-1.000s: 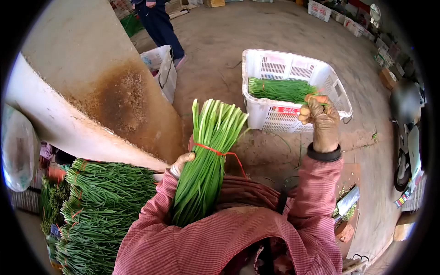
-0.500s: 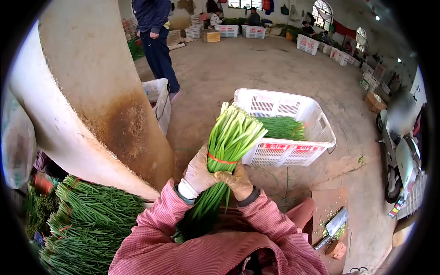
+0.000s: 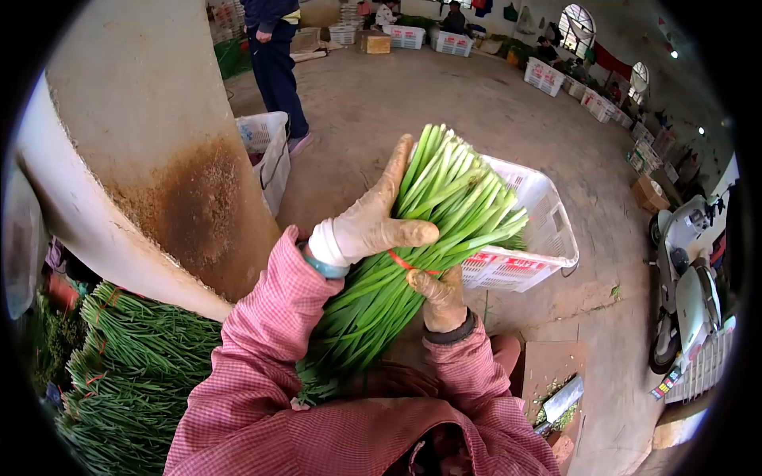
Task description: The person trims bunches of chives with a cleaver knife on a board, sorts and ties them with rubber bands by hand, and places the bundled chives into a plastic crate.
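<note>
A bundle of long green stalks [image 3: 373, 305], tied with a red band, slants up to the right with its pale cut ends at the top. My left hand [image 3: 377, 218], gloved, lies against the left side of the bundle above the band, its fingers stretched out and the thumb across the stalks. Gloved too, my right hand [image 3: 444, 297] grips the bundle's lower right side by the band; its fingers are partly hidden beneath. Behind the bundle stands a white plastic crate [image 3: 548, 206] with some green stalks in it, mostly covered from view.
Many tied green bundles [image 3: 143, 381] are piled at the lower left beside a stained pillar [image 3: 159, 143]. A cleaver [image 3: 562, 399] lies on a board [image 3: 548, 361] at the lower right. A person [image 3: 274, 71] stands near another crate [image 3: 274, 159]. A scooter [image 3: 686, 293] is parked right.
My right hand has come from the crate to the bundle. The red band now circles the stalks without its long loose end showing. My left hand has shifted up and its fingers have opened.
</note>
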`<state>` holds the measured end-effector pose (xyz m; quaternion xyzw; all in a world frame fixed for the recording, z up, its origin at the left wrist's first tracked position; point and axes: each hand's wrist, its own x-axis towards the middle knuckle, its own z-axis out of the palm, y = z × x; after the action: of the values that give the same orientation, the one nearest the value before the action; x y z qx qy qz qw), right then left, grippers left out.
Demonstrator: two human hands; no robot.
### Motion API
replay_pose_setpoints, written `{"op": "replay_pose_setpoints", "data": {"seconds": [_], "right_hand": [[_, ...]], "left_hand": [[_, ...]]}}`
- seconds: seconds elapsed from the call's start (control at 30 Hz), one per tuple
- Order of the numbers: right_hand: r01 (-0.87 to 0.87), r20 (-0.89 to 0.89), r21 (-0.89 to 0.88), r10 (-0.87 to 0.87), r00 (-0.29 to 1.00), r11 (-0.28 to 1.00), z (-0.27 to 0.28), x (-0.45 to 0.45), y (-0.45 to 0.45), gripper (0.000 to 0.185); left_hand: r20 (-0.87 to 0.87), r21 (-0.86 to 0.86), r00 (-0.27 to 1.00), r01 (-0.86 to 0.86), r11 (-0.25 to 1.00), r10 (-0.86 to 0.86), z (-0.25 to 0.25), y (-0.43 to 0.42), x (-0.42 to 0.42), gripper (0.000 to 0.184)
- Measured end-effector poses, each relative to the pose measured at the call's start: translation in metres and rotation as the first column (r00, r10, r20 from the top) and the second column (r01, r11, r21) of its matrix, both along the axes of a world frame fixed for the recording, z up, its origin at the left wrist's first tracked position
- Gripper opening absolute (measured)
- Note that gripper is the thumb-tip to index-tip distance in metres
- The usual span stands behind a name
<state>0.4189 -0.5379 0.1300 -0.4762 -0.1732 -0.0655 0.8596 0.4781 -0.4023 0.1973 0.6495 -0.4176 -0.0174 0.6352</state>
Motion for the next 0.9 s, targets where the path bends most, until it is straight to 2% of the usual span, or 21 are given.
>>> {"op": "replay_pose_setpoints", "data": {"seconds": [0.03,0.07,0.1,0.17,0.2,0.23,0.3,0.33,0.37,0.43,0.5,0.53,0.57,0.6,0.63,0.7,0.77,0.8,0.83,0.87,0.9], "right_hand": [[0.020,0.026,-0.041,-0.019,0.999,0.999,0.010,0.005,-0.009,0.056],[0.041,-0.010,-0.037,-0.041,0.999,0.998,0.022,0.010,-0.024,0.055],[0.064,-0.040,-0.031,-0.066,0.997,0.997,0.035,0.017,-0.043,0.053],[0.207,0.041,-0.100,-0.204,0.978,0.973,0.067,0.036,-0.088,0.052],[0.287,0.088,-0.124,-0.278,0.957,0.950,0.088,0.045,-0.108,0.051],[0.244,0.142,-0.185,-0.219,0.965,0.952,0.106,0.053,-0.134,0.049],[0.382,0.323,-0.373,-0.268,0.908,0.845,0.142,0.068,-0.167,0.044],[0.404,0.379,-0.500,-0.226,0.897,0.766,0.156,0.079,-0.185,0.041],[0.453,0.348,-0.534,-0.302,0.887,0.714,0.164,0.088,-0.190,0.045],[0.509,0.422,-0.692,-0.285,0.861,0.512,0.166,0.115,-0.206,0.055],[0.381,0.309,-0.830,-0.233,0.922,0.407,0.149,0.152,-0.214,0.066],[0.435,0.444,-0.776,-0.095,0.891,0.457,0.128,0.180,-0.220,0.072],[0.417,0.408,-0.808,-0.116,0.906,0.415,0.111,0.197,-0.214,0.076],[0.449,0.442,-0.889,-0.091,0.892,0.086,0.097,0.211,-0.206,0.077],[0.437,0.464,-0.863,-0.054,0.884,-0.254,0.084,0.226,-0.203,0.078],[0.318,0.306,-0.870,0.091,0.947,-0.378,0.033,0.273,-0.217,0.082],[0.113,0.061,-0.852,0.117,0.991,-0.511,-0.016,0.311,-0.217,0.077],[0.034,-0.042,-0.810,0.115,0.992,-0.585,-0.044,0.328,-0.214,0.075],[-0.038,-0.143,-0.756,0.109,0.984,-0.653,-0.075,0.347,-0.214,0.073],[-0.008,-0.160,-0.783,0.189,0.969,-0.621,-0.116,0.366,-0.219,0.073],[0.019,-0.172,-0.809,0.267,0.948,-0.587,-0.155,0.382,-0.223,0.074]], "left_hand": [[-0.209,-0.190,0.935,0.249,0.950,-0.287,-0.007,-0.009,0.007,0.116],[-0.160,-0.136,0.924,0.329,0.934,-0.349,-0.020,-0.011,0.009,0.109],[-0.325,-0.164,0.842,0.398,0.903,-0.430,-0.042,-0.010,0.008,0.107],[-0.480,-0.115,0.735,0.489,0.865,-0.480,-0.095,-0.002,0.006,0.097],[-0.484,0.153,0.754,0.572,0.806,-0.443,-0.126,0.004,0.013,0.096],[-0.359,0.222,0.729,0.673,0.705,-0.583,-0.120,0.002,0.017,0.085],[-0.496,0.661,0.804,0.595,0.457,-0.328,-0.180,0.021,0.053,0.075],[-0.636,0.387,0.758,0.474,0.791,-0.142,-0.188,0.017,0.068,0.070],[-0.792,0.111,0.611,0.179,0.978,-0.022,-0.193,0.013,0.085,0.065],[-0.774,0.102,0.568,-0.323,0.941,0.279,-0.203,-0.012,0.131,0.060],[-0.744,0.080,0.499,-0.593,0.801,0.444,-0.227,-0.047,0.171,0.060],[-0.703,0.133,0.487,-0.626,0.768,0.518,-0.251,-0.062,0.189,0.062],[-0.603,0.216,0.486,-0.663,0.716,0.632,-0.284,-0.077,0.206,0.066],[-0.518,0.344,0.504,-0.617,0.708,0.691,-0.309,-0.083,0.218,0.069],[-0.428,0.467,0.528,-0.565,0.680,0.733,-0.328,-0.088,0.229,0.072],[-0.397,0.620,0.476,-0.491,0.612,0.785,-0.286,-0.101,0.219,0.071],[-0.556,0.437,0.481,-0.523,0.731,0.677,-0.297,-0.101,0.227,0.069],[-0.558,0.447,0.477,-0.517,0.730,0.679,-0.314,-0.102,0.228,0.069],[-0.532,0.355,0.520,-0.580,0.734,0.668,-0.332,-0.102,0.227,0.068],[-0.501,0.257,0.560,-0.632,0.731,0.660,-0.348,-0.102,0.229,0.067],[-0.452,0.309,0.580,-0.611,0.729,0.677,-0.335,-0.100,0.228,0.068]]}}
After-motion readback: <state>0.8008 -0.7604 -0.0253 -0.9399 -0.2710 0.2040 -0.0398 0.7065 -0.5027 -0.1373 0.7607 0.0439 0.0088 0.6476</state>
